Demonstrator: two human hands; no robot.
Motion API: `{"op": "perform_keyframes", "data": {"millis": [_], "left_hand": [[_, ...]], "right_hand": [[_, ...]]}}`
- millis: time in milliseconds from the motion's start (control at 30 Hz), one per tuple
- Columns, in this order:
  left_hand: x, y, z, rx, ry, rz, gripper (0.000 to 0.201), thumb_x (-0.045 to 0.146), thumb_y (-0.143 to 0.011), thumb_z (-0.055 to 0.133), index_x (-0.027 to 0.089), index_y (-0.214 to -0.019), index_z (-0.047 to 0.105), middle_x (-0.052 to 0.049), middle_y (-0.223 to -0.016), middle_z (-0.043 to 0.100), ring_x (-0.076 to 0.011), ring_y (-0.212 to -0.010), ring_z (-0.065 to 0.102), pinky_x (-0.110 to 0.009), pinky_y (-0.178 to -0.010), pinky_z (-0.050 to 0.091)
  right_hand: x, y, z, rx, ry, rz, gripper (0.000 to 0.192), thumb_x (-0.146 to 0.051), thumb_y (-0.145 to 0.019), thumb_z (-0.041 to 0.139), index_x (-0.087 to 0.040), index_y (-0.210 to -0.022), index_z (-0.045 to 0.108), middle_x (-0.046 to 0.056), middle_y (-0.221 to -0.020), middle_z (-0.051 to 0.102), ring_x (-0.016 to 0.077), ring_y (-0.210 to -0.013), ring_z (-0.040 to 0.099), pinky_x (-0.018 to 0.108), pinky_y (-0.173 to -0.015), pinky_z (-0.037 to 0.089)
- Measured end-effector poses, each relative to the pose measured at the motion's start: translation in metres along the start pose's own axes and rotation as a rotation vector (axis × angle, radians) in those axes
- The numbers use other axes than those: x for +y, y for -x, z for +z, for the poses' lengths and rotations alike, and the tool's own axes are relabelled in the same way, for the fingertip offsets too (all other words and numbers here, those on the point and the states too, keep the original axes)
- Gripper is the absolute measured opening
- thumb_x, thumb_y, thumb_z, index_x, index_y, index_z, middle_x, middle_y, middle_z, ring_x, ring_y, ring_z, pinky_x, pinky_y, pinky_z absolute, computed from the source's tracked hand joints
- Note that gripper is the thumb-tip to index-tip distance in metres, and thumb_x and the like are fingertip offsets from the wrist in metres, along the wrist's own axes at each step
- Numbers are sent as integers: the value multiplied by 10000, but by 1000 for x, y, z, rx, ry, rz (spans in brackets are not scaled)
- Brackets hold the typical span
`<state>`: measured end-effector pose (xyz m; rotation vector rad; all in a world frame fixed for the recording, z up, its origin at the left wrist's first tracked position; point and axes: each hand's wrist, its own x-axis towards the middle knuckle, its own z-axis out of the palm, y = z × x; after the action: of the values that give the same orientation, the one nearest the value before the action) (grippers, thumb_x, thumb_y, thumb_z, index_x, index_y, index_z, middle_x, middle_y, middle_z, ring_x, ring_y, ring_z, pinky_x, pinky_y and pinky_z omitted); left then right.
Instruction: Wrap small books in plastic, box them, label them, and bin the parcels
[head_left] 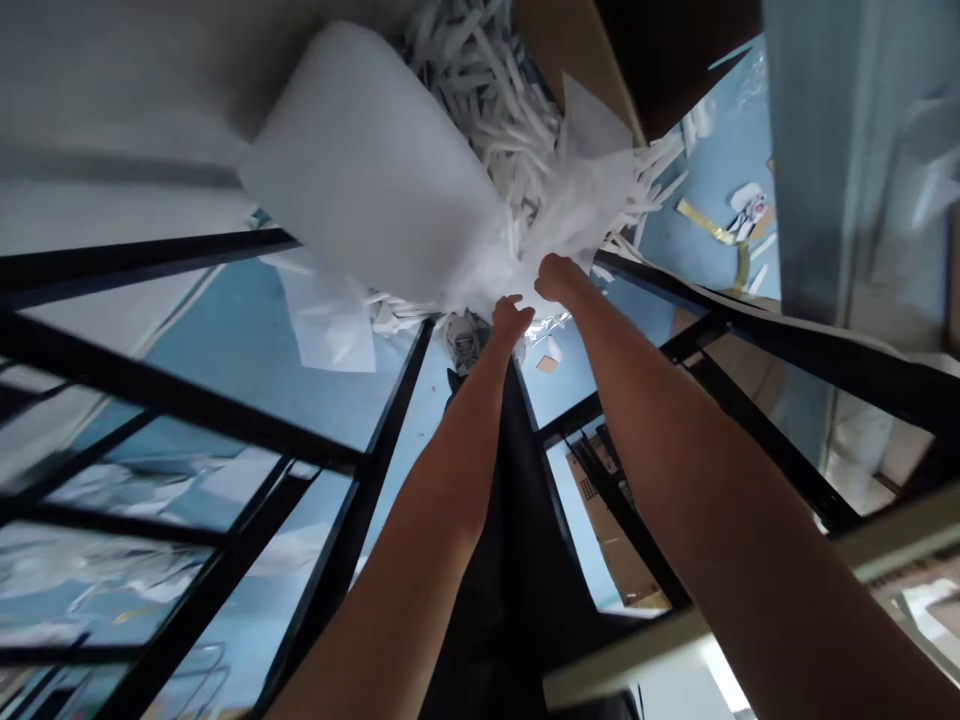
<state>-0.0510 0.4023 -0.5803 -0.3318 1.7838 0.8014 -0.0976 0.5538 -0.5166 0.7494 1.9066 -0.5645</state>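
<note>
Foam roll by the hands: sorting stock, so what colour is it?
White; the foam roll shows best in the head view.

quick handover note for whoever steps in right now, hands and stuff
Left hand: closed on the edge of the clear plastic bag down by the floor.
Right hand: gripping the same bag a little higher.
The bag sits among white paper strips, beside a white foam roll and under a cardboard box.
Done: both hands have hold of the bag.
Left: the bag has not been pulled clear of the strips.
</note>
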Motion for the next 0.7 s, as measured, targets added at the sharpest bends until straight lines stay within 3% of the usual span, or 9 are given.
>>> {"op": "perform_keyframes", "data": {"millis": [100,233,300,367,433,500,633,700], "left_hand": [[-16,-44,19,-21,-34,-18,759,221,-836,831,136,-1578,691,-216,-1704,649,-405,-1637,573,-461,-1368,436],[-39,-85,35,1,-37,-22,959,251,-879,855,75,-1746,486,-272,-1805,530,-392,-1731,472,-432,-1394,386],[-46,-95,39,28,-36,-16,968,270,-878,858,75,-1748,478,-265,-1697,648,-387,-1654,572,-422,-1352,428],[-50,-96,41,57,-43,-21,778,241,-855,831,102,-1598,646,-214,-1452,803,-388,-1514,685,-424,-1284,483],[-49,-87,39,51,31,-41,409,221,-832,783,142,-1232,815,-147,-1132,850,-376,-1320,761,-415,-1169,543],[-46,-69,33,6,167,-55,88,259,-835,743,192,-880,778,-81,-882,775,-319,-1098,774,-378,-1011,580],[-33,-4,6,-27,355,-13,220,328,-836,689,245,-657,592,-16,-748,664,-222,-882,702,-327,-829,574],[-21,39,-13,-20,398,22,257,331,-811,695,257,-632,527,-17,-740,671,-235,-912,717,-343,-843,597]], "right_hand": [[5,-32,10,-51,70,40,408,-122,-971,743,-54,-1371,786,276,-1315,803,452,-1327,779,590,-1144,641],[28,-63,25,-76,130,141,476,-74,-962,685,-58,-1433,752,284,-1396,794,428,-1365,772,555,-1152,649],[42,-71,32,-69,140,177,469,-83,-985,654,-65,-1445,745,287,-1442,785,410,-1396,764,513,-1153,651],[52,-73,38,-77,121,217,451,-102,-1007,638,-74,-1445,743,288,-1488,771,396,-1412,762,471,-1140,657],[58,-68,41,-85,68,273,446,-111,-1008,653,-80,-1444,742,291,-1517,759,388,-1424,760,450,-1140,656],[59,-59,40,-74,9,327,483,-129,-1014,668,-76,-1492,712,302,-1555,735,390,-1470,735,466,-1180,638],[47,-23,21,126,-132,471,705,-388,-1054,758,-46,-1641,569,375,-1685,599,453,-1630,586,647,-1305,521],[38,3,1,192,-242,402,736,-497,-1029,807,-37,-1571,616,386,-1567,678,465,-1564,642,687,-1257,545]]}}
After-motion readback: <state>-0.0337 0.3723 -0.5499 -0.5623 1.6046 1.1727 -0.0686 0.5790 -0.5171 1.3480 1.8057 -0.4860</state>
